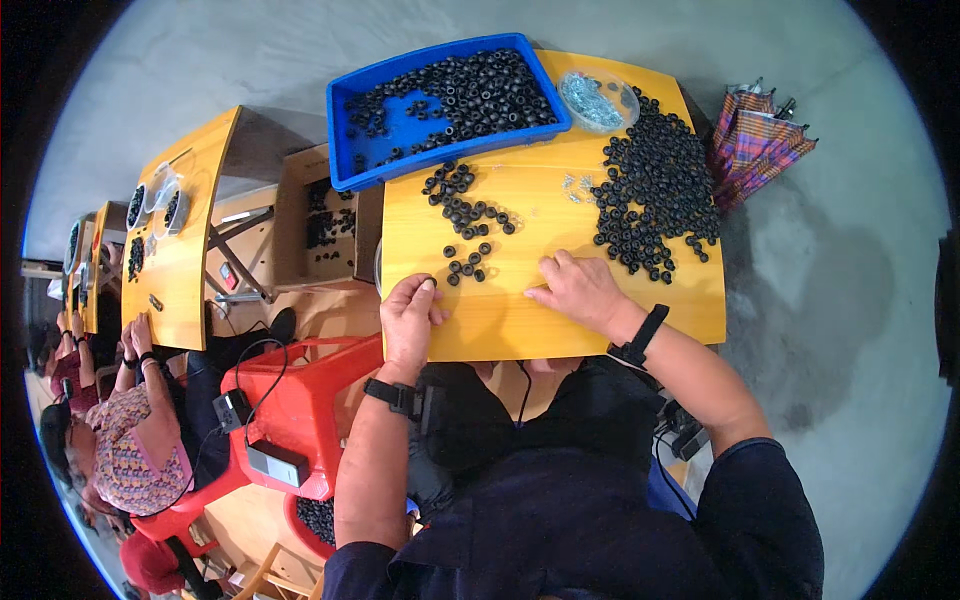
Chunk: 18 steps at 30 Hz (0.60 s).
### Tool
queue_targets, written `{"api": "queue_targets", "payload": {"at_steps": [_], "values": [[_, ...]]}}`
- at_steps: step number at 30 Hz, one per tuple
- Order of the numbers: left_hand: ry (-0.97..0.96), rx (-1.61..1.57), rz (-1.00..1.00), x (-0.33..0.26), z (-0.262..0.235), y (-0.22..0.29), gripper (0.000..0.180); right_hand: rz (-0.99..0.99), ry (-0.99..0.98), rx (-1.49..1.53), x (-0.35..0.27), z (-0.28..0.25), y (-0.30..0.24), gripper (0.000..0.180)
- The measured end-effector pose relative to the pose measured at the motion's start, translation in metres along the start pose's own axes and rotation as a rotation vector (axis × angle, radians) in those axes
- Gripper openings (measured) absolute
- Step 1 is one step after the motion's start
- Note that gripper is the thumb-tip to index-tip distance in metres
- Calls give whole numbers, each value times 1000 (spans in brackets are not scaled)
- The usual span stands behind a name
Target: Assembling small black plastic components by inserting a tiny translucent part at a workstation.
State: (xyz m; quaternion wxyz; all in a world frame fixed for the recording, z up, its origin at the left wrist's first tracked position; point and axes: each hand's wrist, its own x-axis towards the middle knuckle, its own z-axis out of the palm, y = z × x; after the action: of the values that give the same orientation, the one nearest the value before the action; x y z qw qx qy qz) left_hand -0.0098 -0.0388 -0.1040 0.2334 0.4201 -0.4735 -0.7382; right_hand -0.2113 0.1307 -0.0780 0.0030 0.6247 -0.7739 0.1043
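Observation:
At the table's left front edge, my left hand [408, 318] pinches a small round black part [431, 281] between thumb and fingertips. My right hand [582, 290] rests low over the yellow tabletop, right of the left hand, fingers curled and thumb pointing left. Whatever its fingers hold, if anything, is too small or hidden to make out. Just beyond the left hand lies a loose group of black ring-shaped parts [466, 268]. Beyond the right hand spreads a large heap of similar black parts [655, 180]. A few tiny shiny pieces [577, 187] lie beside that heap.
A blue tray [345, 130] of black parts and a clear round tub [598, 100] of small shiny pieces stand at the far side. A folded plaid umbrella [755, 145] leans at the right. Left are a red stool [310, 400], a cardboard box [290, 255] and co-workers at other tables.

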Motion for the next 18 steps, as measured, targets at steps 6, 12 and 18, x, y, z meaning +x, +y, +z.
{"api": "queue_targets", "payload": {"at_steps": [6, 12, 18], "values": [[10, 45, 29, 1, -1, -3, 20, -180, 54, -6, 1, 12, 6, 21], [-32, 23, -17, 1, -5, 3, 21, -114, -13, 21, -7, 10, 9, 7], [-60, 3, -54, -15, 1, 13, 22, -71, 30, 110, -19, -7, -2, 19]]}}
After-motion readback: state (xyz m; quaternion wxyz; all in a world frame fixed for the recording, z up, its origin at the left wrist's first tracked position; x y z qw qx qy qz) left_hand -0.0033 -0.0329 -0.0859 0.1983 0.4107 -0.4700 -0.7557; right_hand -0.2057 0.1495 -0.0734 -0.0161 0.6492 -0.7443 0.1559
